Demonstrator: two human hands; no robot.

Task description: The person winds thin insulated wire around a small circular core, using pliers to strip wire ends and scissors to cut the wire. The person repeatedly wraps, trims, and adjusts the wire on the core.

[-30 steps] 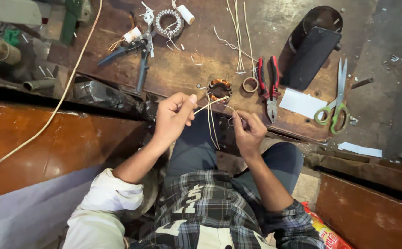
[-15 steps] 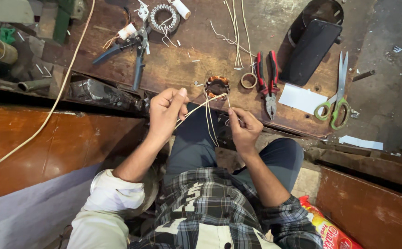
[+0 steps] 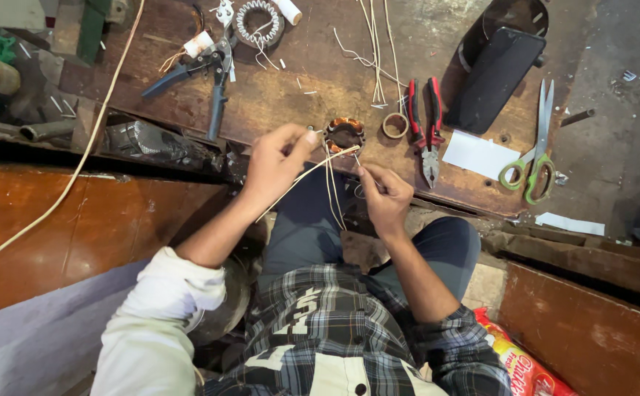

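Two packages or labels noted first: a white rectangular paper slip (image 3: 479, 155) lies flat on the wooden workbench (image 3: 298, 81) between the red-handled pliers (image 3: 424, 117) and the green-handled scissors (image 3: 531, 150); a red and yellow snack wrapper (image 3: 519, 358) sits at the person's right hip, below the bench. A second pale paper strip (image 3: 569, 223) lies off the bench edge, lower right. Left hand (image 3: 274, 163): fingers pinched shut on a thin pale cord (image 3: 306, 174) that runs slanting from the small copper-wound stator (image 3: 345, 134) down past the wrist. Right hand (image 3: 384, 196): thumb and forefinger closed on the other strands just below the stator; several strands hang between the two hands over the lap. Stator sits at the near edge of the bench, directly above both hands, touching the cords. A small tape ring (image 3: 394, 125) lies just right of it, beside the pliers. Dark phone (image 3: 499, 77) rests tilted against a black round container at far right. Blue-handled cutters (image 3: 206, 70) and a larger toothed stator ring (image 3: 258, 22) lie at upper left; loose pale cords (image 3: 375, 44) at top centre. A long cream cable (image 3: 78, 169) crosses the brown panel on the left, well apart from the hands.
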